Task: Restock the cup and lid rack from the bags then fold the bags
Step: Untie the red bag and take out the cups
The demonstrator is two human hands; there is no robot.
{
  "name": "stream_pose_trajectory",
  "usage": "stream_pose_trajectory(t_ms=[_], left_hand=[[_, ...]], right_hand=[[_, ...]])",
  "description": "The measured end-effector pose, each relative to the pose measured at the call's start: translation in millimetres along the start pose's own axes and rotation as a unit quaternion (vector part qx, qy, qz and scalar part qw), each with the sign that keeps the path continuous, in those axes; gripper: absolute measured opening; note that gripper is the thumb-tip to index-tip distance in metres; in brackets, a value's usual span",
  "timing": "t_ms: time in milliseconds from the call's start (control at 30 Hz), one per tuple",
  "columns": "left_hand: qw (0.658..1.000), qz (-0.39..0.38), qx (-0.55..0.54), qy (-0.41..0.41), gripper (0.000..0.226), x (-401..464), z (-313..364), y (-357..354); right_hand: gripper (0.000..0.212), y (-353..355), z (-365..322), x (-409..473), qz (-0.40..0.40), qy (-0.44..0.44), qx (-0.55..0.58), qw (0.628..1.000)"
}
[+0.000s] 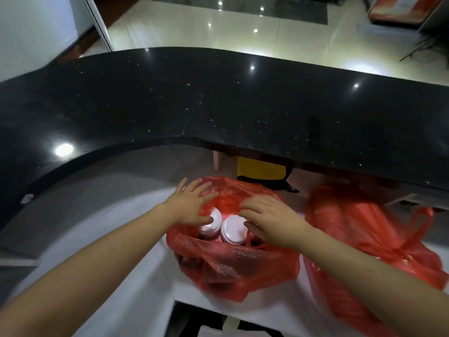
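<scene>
Lids (233,229), white and round, show as two stacks side by side in the open mouth of the red bag (233,266) on the white lower shelf (145,271) under the black counter (218,105). I see my left hand (192,205) with fingers spread, thumb touching the left stack. My right hand (269,220) lies flat, fingers loosely apart, beside the right stack. A second red bag (364,239) sits just to the right.

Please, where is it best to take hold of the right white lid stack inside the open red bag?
Probably from above, fingers around the round rim of the right lid stack. Only its top shows; the open red bag wraps its sides, and the left lid stack crowds its left.
</scene>
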State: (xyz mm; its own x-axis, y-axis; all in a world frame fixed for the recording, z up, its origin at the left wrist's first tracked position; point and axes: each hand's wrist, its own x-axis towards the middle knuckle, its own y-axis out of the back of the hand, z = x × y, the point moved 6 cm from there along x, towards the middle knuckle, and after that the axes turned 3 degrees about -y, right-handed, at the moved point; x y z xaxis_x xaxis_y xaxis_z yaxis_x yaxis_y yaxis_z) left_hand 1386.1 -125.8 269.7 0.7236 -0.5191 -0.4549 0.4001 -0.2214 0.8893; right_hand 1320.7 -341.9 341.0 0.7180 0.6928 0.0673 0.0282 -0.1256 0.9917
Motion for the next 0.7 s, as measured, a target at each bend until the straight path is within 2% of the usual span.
stream_pose_trajectory(t_ms=[33,133,233,333,500,700], left_hand=[[1.0,0.001,0.016,0.009,0.088,-2.6,-0.8,-2.1],[0.997,-0.027,0.063,0.036,0.083,-10.8,-3.8,-11.4],[0.998,-0.035,0.018,0.056,0.075,-12.4,-12.6,-16.4],[0.997,-0.03,-0.014,0.067,0.069,-5.4,-25.9,-25.8],[0.993,-0.064,-0.084,0.055,0.068,1.2,-45.6,-68.9],[0.994,-0.055,-0.086,0.028,0.067,-9.9,-46.9,-91.2]], right_hand=[[0.041,-1.7,4.0,-0.2,0.001,-0.02,-0.055,0.998],[0.065,-37.2,47.2,-8.5,-0.194,-0.186,-0.1,0.958],[0.059,-79.1,73.4,-19.6,-0.315,-0.234,-0.092,0.915],[0.056,-106.7,80.3,-16.7,-0.319,-0.236,-0.06,0.916],[0.057,-136.8,89.1,-13.6,-0.301,-0.248,0.007,0.921],[0.061,-126.4,88.3,-13.1,-0.343,-0.262,0.048,0.901]])
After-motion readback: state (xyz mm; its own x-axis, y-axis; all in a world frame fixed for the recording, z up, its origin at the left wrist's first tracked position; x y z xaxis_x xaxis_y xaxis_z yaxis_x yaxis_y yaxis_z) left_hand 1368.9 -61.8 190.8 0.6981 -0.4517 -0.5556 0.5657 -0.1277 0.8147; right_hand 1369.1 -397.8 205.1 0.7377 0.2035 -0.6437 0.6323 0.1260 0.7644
